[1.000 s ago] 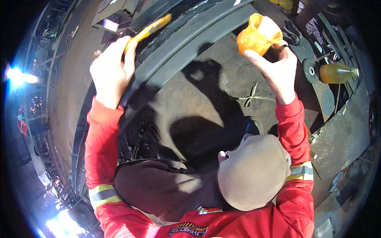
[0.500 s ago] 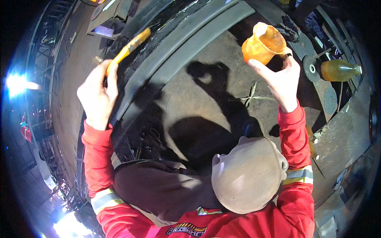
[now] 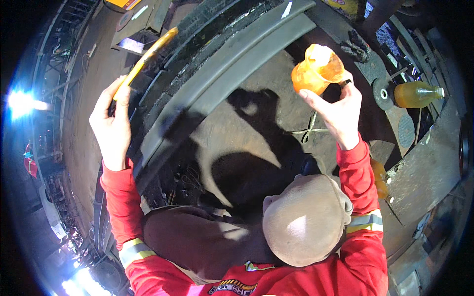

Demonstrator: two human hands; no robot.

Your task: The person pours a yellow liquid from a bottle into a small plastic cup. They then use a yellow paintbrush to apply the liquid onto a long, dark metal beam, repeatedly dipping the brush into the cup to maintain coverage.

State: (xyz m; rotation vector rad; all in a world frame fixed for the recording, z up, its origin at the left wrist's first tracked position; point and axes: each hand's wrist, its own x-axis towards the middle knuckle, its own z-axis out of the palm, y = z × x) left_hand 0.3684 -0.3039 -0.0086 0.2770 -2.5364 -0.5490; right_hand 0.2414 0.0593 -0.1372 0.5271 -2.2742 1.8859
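My left hand (image 3: 112,126) grips the handle of a yellow-handled brush (image 3: 146,55) that reaches up toward the dark curved rubber band (image 3: 217,74) running across the middle. My right hand (image 3: 337,107) holds an orange plastic cup (image 3: 316,73) raised above the dusty floor. Both arms wear red sleeves with grey reflective stripes. A tan cap brim (image 3: 303,224) fills the lower middle and hides what lies beneath it.
An orange-filled plastic bottle (image 3: 417,93) lies at the right beside a round grinding disc (image 3: 384,92). A dark glove (image 3: 356,45) rests near the top. Scissors (image 3: 310,129) lie on the floor. Metal racks and bright lamps line the left rim.
My left hand with the brush has drawn down and left, away from the band. My right hand has lowered slightly and tipped the cup more toward its side.
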